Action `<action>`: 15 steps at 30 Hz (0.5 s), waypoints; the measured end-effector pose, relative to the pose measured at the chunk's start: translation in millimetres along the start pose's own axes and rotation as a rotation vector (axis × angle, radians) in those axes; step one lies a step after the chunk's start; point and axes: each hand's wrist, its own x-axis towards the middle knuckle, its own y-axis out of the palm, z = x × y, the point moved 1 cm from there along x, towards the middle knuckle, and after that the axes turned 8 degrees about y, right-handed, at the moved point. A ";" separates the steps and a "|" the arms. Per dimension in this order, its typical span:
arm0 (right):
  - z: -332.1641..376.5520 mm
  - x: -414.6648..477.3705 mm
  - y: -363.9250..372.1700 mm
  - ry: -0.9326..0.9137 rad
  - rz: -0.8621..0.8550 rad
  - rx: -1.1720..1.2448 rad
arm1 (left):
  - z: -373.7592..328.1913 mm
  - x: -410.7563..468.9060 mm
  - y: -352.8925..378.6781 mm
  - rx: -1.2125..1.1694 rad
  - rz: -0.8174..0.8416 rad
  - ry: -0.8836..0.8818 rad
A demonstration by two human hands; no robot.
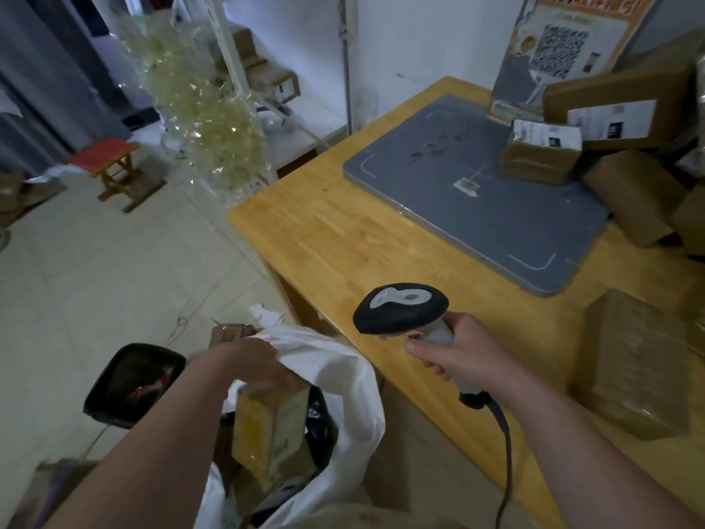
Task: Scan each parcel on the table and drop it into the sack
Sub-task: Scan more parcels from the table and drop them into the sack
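Left hand (253, 366) clenched on top of a brown parcel (272, 433), long axis upright, hanging straight over the open white sack (343, 379). Right hand (463, 355) grasps the scanner (400, 309) above the worktop (343, 238). Nearest unscanned parcel (637, 364) sits right of that grip; more further back.

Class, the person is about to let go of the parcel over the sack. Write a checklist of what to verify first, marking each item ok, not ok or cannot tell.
1. Parcel is over the sack's mouth: ok.
2. Left hand grips the parcel from its top: ok.
3. White sack stands open: ok.
4. Room left inside the sack: cannot tell, other parcels show inside.
5. Right hand holds the scanner clear of the sack: ok.
6. Parcel already scanned: cannot tell.
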 end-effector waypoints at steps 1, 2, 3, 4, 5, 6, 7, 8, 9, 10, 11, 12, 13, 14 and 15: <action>-2.0 -0.3 -0.2 0.007 -0.020 0.005 | -4.8 0.2 2.4 0.004 -0.010 0.011; -4.2 -1.3 -2.0 0.014 -0.048 0.018 | -10.0 2.1 3.1 0.002 -0.038 0.029; -6.6 -2.7 -5.3 0.018 -0.080 0.034 | -16.7 4.4 2.5 -0.002 -0.075 0.051; -8.6 -5.0 -10.0 0.020 -0.118 0.052 | -24.5 8.5 0.9 -0.015 -0.126 0.082; -11.1 -8.0 -16.3 0.019 -0.159 0.076 | -33.8 12.1 -0.8 -0.055 -0.173 0.117; -13.7 -11.9 -24.0 0.020 -0.208 0.103 | -46.6 16.8 -2.6 -0.111 -0.208 0.156; -17.0 -16.4 -32.8 0.024 -0.265 0.134 | -60.7 21.4 -3.5 -0.174 -0.230 0.201; -21.5 -21.6 -42.8 0.035 -0.328 0.171 | -78.9 23.2 -3.6 -0.226 -0.243 0.257; -27.4 -27.1 -53.8 0.050 -0.394 0.215 | -99.0 23.9 -2.6 -0.262 -0.248 0.318; -34.6 -33.2 -65.6 0.067 -0.461 0.264 | -120.5 24.3 0.5 -0.279 -0.247 0.389; -42.5 -40.0 -77.4 0.086 -0.525 0.316 | -142.4 23.4 4.8 -0.279 -0.246 0.465; -50.9 -47.2 -89.1 0.105 -0.585 0.368 | -163.5 22.0 10.5 -0.265 -0.240 0.533; -60.2 -54.3 -100.4 0.120 -0.643 0.417 | -184.1 21.0 17.7 -0.246 -0.229 0.594; -69.2 -61.5 -111.1 0.130 -0.698 0.461 | -203.7 20.8 26.5 -0.228 -0.213 0.646; -79.4 -68.0 -121.4 0.141 -0.750 0.503 | -222.3 21.1 36.0 -0.218 -0.189 0.687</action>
